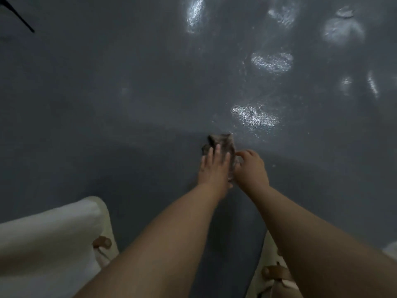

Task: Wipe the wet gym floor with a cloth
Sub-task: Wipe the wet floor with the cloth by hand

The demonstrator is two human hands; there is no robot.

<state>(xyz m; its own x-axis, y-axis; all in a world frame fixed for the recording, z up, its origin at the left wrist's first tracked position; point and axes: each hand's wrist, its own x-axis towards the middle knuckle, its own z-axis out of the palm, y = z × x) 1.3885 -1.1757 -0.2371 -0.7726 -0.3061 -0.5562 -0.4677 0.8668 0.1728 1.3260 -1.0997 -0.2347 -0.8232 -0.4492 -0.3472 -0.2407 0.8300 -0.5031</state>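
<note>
Head view: my left hand [212,166] presses flat-fingered on the cloth [221,145] on the gym floor [129,93], right hand [250,167] pinching its edge; just beyond the cloth a wet patch [254,118] may smear if the small cloth bunches

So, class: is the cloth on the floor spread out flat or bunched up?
Bunched up. The cloth shows as a small crumpled wad under the left hand's straight fingers, while the right hand pinches its edge.
</note>
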